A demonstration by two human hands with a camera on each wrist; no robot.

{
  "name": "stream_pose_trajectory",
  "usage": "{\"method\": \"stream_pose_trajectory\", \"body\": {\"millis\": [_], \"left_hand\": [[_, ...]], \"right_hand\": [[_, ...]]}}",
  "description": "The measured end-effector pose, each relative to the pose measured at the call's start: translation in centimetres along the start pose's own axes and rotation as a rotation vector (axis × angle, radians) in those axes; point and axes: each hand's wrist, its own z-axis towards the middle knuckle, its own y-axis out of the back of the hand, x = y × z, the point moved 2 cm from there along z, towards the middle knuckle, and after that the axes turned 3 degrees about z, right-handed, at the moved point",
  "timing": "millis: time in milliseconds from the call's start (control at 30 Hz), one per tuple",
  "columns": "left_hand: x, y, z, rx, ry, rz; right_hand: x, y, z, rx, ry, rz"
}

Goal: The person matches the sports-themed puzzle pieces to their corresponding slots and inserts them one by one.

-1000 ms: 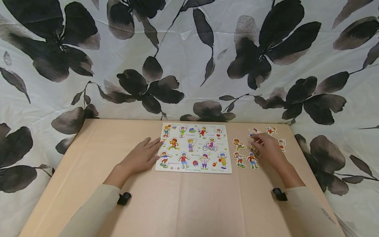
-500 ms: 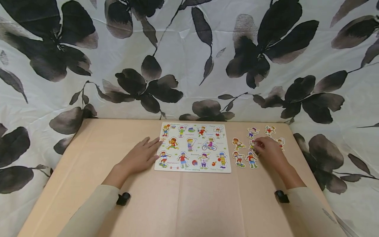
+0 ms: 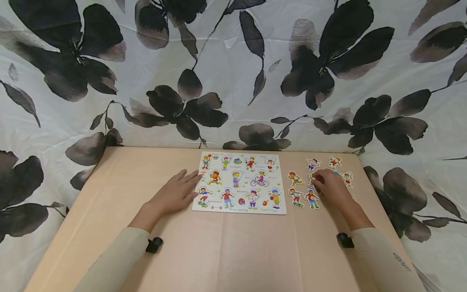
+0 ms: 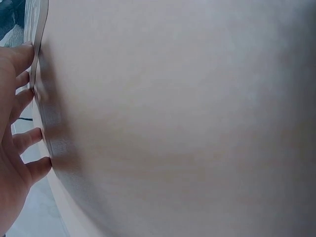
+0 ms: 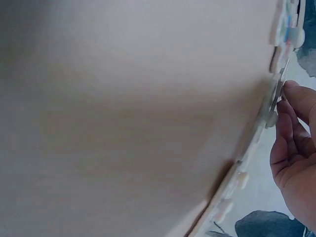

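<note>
Only the head view gives me the whole white rectangular board (image 3: 224, 182), printed with small bright figures, lying flat on the tan-topped bench (image 3: 219, 251), and the loose white-bordered cut-out pieces (image 3: 295, 179), shaped like children at sport, spread to its right. Behind it all is a white cloth with black and grey flowers (image 3: 233, 81). My right wrist view adds what that one hides: the pieces seen almost edge-on, rather blurred, with pale rounded knobs (image 5: 271, 119) standing out from them. My left wrist view is mostly plain tan surface, but it shows my fingertips (image 4: 43, 167) set apart from one another along an edge.

A second ago my right hand (image 3: 332, 184) partly covered the purple-and-white figure piece (image 3: 313, 164) near the top of the group; now that piece lies fully in sight, and my fingers sit a little lower. A sliver of another piece (image 3: 353, 198) has come into sight beside my right wrist. The board looks unmoved.

The fingers of my left hand (image 3: 175, 190) are stretched and spread, touching the board's left edge. On my right, thumb and forefinger are bent together, pinching a small multicoloured cut-out (image 3: 311, 179) amid the group; whether it is off the bench I cannot tell.
</note>
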Motion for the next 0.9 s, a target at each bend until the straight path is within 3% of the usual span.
{"method": "stream_pose_trajectory", "body": {"millis": [367,567,900], "left_hand": [[0.0,0.0,-0.1,0.0,0.011,-0.005],[-0.2,0.1,-0.2,-0.004,0.005,-0.007],[-0.2,0.2,0.0,-0.005,0.002,-0.003]], "right_hand": [[3.6,0.1,0.8,-0.044,0.067,0.045],[6.6,-0.9,2.5,0.011,0.071,0.072],[12.1,-3.1,5.9,0.055,0.162,0.088]]}}
